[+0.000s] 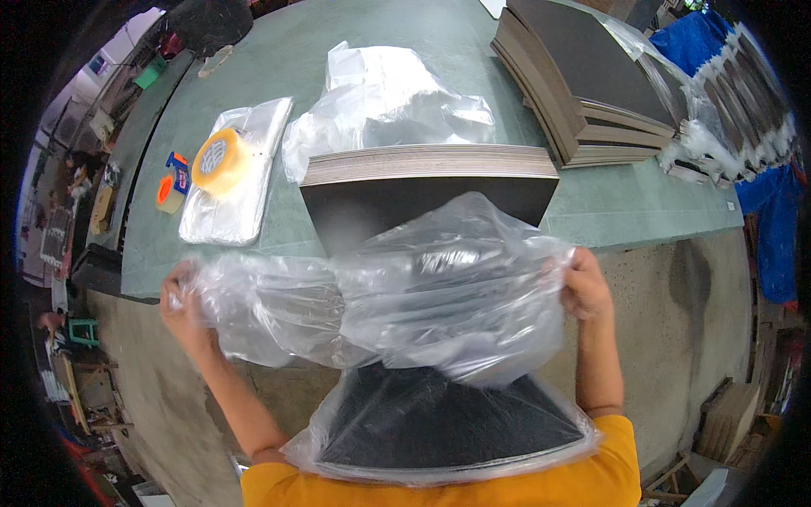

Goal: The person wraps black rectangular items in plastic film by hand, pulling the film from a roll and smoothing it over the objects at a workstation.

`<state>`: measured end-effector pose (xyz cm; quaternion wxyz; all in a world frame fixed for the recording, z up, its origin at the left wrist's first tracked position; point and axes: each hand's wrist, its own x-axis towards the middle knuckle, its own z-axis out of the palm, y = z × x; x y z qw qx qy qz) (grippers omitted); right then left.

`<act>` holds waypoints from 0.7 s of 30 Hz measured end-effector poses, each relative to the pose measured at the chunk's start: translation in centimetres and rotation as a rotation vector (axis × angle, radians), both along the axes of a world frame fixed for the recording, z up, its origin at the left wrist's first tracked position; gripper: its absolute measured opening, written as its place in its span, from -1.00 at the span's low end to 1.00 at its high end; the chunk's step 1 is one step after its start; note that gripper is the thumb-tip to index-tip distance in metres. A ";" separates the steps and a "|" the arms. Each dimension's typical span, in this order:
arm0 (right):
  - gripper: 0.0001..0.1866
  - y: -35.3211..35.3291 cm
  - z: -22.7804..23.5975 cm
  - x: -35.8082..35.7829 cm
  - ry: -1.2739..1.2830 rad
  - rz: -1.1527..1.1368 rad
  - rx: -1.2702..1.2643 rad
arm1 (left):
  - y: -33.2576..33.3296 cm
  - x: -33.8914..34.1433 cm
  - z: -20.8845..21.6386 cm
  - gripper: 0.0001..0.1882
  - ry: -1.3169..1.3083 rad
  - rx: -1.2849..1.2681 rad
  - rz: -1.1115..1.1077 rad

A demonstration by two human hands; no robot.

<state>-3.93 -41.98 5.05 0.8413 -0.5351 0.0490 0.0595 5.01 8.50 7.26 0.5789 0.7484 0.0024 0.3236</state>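
A crumpled clear plastic bag (456,287) stretches between my two hands at chest height. My left hand (182,308) is closed on its left end, and my right hand (583,283) grips the right end in a fist. Behind the bag, a stack of black boards (431,194) stands at the table's near edge, its pale layered edges facing up. The bag hides the stack's lower part. Against my yellow shirt rests a black panel (448,422) under clear plastic. Whether that plastic belongs to the bag in my hands, I cannot tell.
On the green table (642,203) lie a pile of folded plastic bags (228,224) with a tape roll (220,165) on top, a tape dispenser (173,182), loose plastic (384,97), and a larger stack of black boards (583,68). Plastic-wrapped boards (743,110) sit far right.
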 end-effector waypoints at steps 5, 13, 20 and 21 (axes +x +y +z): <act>-0.87 8.7 2.6 3.1 -0.021 0.239 0.224 | -17.1 -2.2 5.2 -0.86 0.198 0.084 -0.810; -0.70 8.3 2.4 2.7 -0.077 0.142 0.544 | -15.8 -0.4 2.4 -0.85 0.438 0.439 -0.833; -0.93 9.4 5.6 2.9 -0.377 0.127 -0.213 | -15.0 -1.8 10.9 -0.80 -0.019 0.326 -0.291; -0.94 10.0 6.8 3.3 -0.488 0.144 -0.363 | -17.6 -3.4 10.3 -0.76 -0.059 0.229 -0.482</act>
